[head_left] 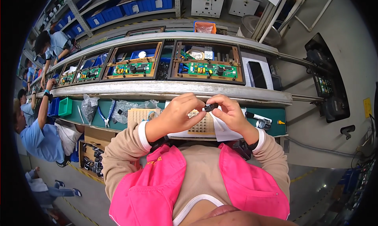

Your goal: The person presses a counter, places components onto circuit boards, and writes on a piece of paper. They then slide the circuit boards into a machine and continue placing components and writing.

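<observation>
The left hand (176, 115) and right hand (232, 115) pinch a black part (211, 107) between fingers: apparently two-handed handling; the next move requires steady grip.

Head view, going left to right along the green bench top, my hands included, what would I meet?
Green bin, clear bag of dark parts, blue-handled pliers, left hand, small black part, right hand, small yellow piece.
</observation>
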{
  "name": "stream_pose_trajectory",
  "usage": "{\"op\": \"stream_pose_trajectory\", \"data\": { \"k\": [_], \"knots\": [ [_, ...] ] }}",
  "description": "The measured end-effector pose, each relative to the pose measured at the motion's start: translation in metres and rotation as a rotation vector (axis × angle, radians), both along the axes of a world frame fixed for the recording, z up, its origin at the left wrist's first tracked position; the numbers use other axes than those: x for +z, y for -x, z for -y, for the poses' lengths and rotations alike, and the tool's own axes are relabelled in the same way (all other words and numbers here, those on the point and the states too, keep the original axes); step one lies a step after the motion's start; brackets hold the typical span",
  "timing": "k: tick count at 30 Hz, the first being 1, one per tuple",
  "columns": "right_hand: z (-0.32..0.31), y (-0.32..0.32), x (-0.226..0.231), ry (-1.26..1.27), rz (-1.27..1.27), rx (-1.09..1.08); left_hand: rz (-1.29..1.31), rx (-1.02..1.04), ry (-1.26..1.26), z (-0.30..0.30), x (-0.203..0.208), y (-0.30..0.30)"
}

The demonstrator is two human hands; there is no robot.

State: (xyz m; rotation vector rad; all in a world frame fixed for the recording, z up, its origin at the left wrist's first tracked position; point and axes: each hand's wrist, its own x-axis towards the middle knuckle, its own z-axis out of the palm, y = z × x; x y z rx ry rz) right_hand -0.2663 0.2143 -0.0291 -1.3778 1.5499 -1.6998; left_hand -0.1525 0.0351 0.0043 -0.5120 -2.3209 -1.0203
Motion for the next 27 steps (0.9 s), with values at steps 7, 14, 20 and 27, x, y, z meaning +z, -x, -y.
{"op": "stream_pose_trajectory", "data": {
  "k": [7,14,20,27],
  "knots": [
    [0.001,0.009,0.012,-0.065,-0.333,-0.145,0.029,0.046,0.168,0.007,0.001,0.003],
    [-0.006,0.130,-0.006,-0.246,-0.583,-0.543,0.133,0.453,0.258,0.116,-0.050,0.038],
    [0.008,0.145,-0.028,-0.340,-0.898,-0.508,0.140,0.480,0.287,0.133,-0.077,0.053],
    [0.019,0.147,-0.037,-0.317,-0.872,-0.512,0.137,0.489,0.311,0.130,-0.075,0.052]
  ]
}}
